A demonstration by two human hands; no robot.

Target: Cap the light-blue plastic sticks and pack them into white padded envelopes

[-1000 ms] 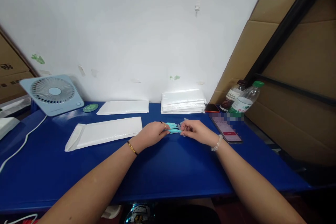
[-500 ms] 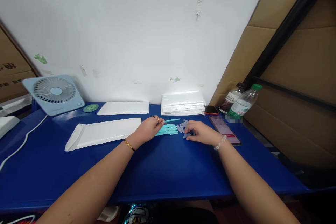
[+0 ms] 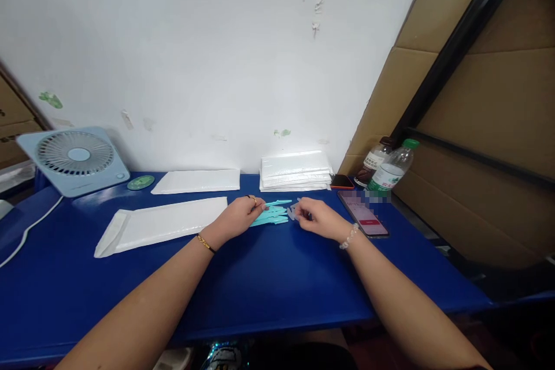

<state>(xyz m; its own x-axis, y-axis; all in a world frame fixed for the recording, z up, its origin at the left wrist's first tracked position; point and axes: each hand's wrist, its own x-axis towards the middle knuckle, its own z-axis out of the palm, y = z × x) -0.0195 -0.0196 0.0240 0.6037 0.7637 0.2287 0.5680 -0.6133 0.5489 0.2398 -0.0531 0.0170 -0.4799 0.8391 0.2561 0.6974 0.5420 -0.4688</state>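
Note:
My left hand [image 3: 245, 214] is closed on a thin turquoise stick [image 3: 280, 202], held over several similar turquoise pieces [image 3: 271, 217] lying on the blue table. Just to the right of their tips is a small group of translucent clear pieces [image 3: 291, 212]. My right hand [image 3: 315, 217] reaches over this group from the right, fingers bent together at the pieces; what its fingertips hold, if anything, is too small to make out. A long white padded envelope [image 3: 165, 222] lies flat by my left wrist.
Behind the hands are another white envelope [image 3: 197, 181] and a stack of white envelopes [image 3: 295, 172]. A fan [image 3: 78, 156] and green disc [image 3: 141, 182] sit left. Right are a phone [image 3: 364, 214], a second phone [image 3: 342, 181] and bottles [image 3: 392, 167], near cardboard [image 3: 477, 115].
The view has shifted slightly to the right. My right hand's fingers have drawn closer together over the clear pieces. My left hand still holds the turquoise stick.

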